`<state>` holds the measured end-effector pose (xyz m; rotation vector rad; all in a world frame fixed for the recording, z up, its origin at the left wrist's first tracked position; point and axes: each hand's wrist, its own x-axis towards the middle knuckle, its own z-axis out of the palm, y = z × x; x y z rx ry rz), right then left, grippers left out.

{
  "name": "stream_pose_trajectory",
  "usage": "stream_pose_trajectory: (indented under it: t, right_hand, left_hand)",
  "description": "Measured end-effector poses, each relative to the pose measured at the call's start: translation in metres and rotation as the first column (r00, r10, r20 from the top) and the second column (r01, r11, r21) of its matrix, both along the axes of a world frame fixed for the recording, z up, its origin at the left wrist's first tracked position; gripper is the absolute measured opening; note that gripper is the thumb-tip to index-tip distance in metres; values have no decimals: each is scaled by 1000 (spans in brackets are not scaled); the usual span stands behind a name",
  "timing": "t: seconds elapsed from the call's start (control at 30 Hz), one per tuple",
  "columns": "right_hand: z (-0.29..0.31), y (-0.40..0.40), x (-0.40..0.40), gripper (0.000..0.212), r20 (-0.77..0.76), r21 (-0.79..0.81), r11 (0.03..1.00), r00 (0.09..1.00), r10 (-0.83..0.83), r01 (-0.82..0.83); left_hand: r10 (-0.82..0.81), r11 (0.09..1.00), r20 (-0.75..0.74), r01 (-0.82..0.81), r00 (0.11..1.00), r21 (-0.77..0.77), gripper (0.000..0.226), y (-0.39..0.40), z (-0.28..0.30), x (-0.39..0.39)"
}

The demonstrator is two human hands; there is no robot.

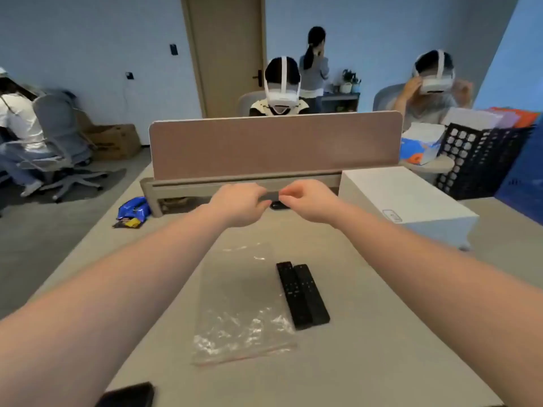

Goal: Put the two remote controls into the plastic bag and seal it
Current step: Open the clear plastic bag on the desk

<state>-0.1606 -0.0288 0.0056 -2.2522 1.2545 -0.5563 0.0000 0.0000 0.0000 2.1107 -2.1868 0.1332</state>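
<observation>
We see both arms stretched out over the counter [367,362], the left hand [239,202] and right hand [305,201] close together near the far divider panel [276,145], fingers curled in loose pinches; we cannot tell whether they grip anything. Nearer to us, the clear plastic bag [238,306] lies flat and empty on the counter. The two black remote controls [302,295] lie side by side, touching, along the bag's right edge. A white box [411,201] sits at the right.
</observation>
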Motion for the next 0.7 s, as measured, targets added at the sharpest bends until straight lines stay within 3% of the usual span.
stream_pose_trajectory:
  t: [0.13, 0.37, 0.6, 0.7]
  right_hand:
    - [-65, 27, -11, 34, -81, 35, 999, 997, 6, -4]
    - [-152, 82, -26, 29, -67, 113, 993, 997, 50, -42]
    - [-183, 109, -26, 17, -26, 146, 989, 1000, 16, -12]
    - [-187, 118, -26, 16, -40, 169, 985, 999, 25, -18]
  left_hand:
    - [48, 994, 3, -48, 999, 99, 43, 29, -64, -4]
    - [29, 981, -50, -19, 998, 195, 43, 105, -139, -21]
    - [21, 971, -35, -12, 999, 240, 57, 144, -171, -17]
    - [-3, 969, -49, 15, 999, 248, 44, 149, -178, -18]
